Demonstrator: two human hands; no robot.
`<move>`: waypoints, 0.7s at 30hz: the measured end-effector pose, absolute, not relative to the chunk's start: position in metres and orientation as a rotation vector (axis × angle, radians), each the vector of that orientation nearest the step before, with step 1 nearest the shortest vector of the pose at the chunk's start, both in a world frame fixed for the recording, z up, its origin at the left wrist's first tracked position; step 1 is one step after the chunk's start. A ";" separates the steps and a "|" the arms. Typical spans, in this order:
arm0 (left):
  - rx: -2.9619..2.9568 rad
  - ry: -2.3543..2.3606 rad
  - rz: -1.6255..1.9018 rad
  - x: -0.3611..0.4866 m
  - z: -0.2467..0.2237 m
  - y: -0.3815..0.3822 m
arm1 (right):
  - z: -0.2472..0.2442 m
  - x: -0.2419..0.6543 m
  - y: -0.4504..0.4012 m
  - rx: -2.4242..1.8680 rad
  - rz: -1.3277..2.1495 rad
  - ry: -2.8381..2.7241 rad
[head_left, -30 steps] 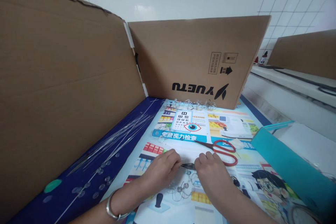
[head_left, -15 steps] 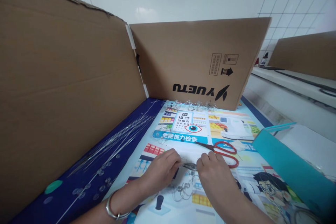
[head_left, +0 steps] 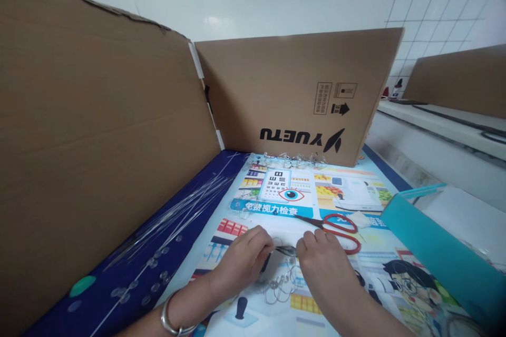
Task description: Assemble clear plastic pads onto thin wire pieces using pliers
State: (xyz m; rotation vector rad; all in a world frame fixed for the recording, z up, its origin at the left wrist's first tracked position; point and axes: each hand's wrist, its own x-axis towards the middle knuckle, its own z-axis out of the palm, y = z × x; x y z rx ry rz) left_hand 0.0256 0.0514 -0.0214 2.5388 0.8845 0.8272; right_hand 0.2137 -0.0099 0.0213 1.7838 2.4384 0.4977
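Observation:
My left hand (head_left: 250, 254), with a silver bangle on its wrist, is closed in a pinch; what it holds is too small to name. Across from it my right hand (head_left: 324, 260) is wrapped round a small metal tool (head_left: 285, 249), whose dark jaws point left and reach my left fingertips. Below the tool, thin clear loops of wire or line (head_left: 279, 287) hang or lie between my hands. Red-handled scissors (head_left: 340, 226) rest just beyond my right hand, with their dark blades pointing left.
Cardboard panels (head_left: 245, 89) stand at the left and back. Thin strands (head_left: 177, 210) and small clear discs (head_left: 154, 261) lie on blue cloth at left. A teal box (head_left: 443, 253) is at right. Clear tangled pieces (head_left: 292, 160) line the back panel's foot.
Both hands keep nearly the same place and grip. The clear loops below the tool have shifted slightly. The whole view has moved a little.

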 end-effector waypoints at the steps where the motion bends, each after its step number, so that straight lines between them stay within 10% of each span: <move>1: 2.540 0.879 0.837 0.025 -0.022 0.052 | 0.021 0.214 -0.010 1.785 0.497 2.439; 21: 2.554 0.860 0.839 0.027 -0.023 0.051 | 0.026 0.213 -0.011 1.777 0.413 2.411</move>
